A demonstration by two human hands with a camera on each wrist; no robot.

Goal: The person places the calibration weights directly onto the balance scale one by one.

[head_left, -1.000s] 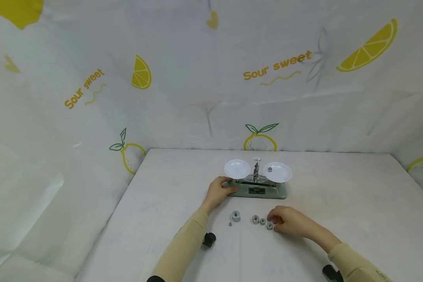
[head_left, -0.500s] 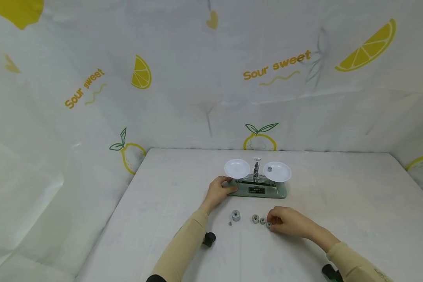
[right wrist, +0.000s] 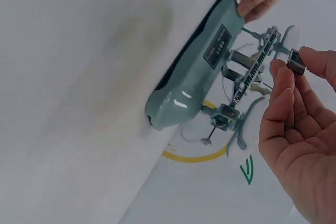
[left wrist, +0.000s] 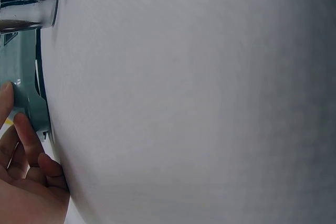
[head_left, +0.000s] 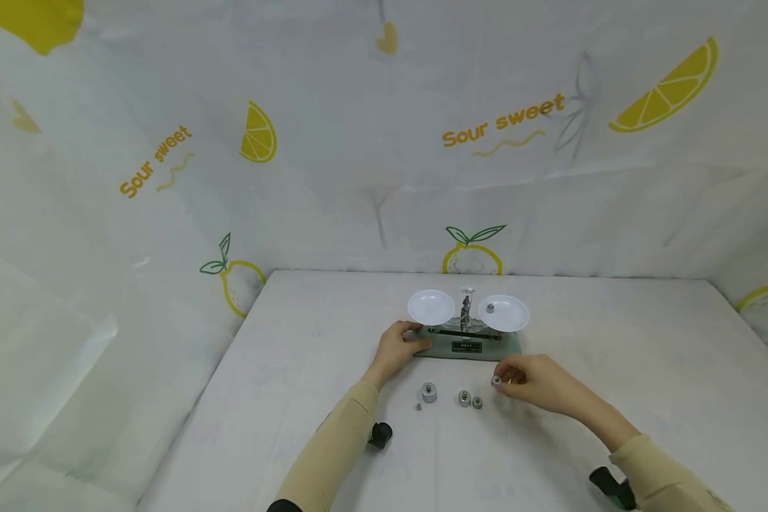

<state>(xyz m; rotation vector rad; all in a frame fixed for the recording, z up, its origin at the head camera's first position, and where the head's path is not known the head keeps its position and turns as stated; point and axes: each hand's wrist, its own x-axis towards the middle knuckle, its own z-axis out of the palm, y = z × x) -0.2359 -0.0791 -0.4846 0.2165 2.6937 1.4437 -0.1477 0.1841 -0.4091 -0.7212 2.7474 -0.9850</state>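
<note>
A green balance scale (head_left: 499, 348) with two white pans stands towards the back of the table. My left hand (head_left: 397, 347) grips the left end of its base, thumb in front. The left wrist view shows the fingers against the green base (left wrist: 29, 87). My right hand (head_left: 542, 382) pinches a small metal weight (right wrist: 296, 62) between thumb and fingertips, lifted off the table just in front of the base's right end. Another small weight (head_left: 490, 308) sits in the right pan (head_left: 512, 314). Nothing lies in the left pan (head_left: 431, 307).
In front of the scale stand a larger metal weight (head_left: 429, 392), a tiny weight (head_left: 419, 407), a medium weight (head_left: 464, 398) and a smaller weight (head_left: 477, 402). The white table (head_left: 614, 341) meets a lemon-printed sheet (head_left: 333, 178) behind and at the sides.
My right hand has closed on the rightmost small weight, picked it off the table and moved it up and forward towards the scale. My left hand has stayed on the base.
</note>
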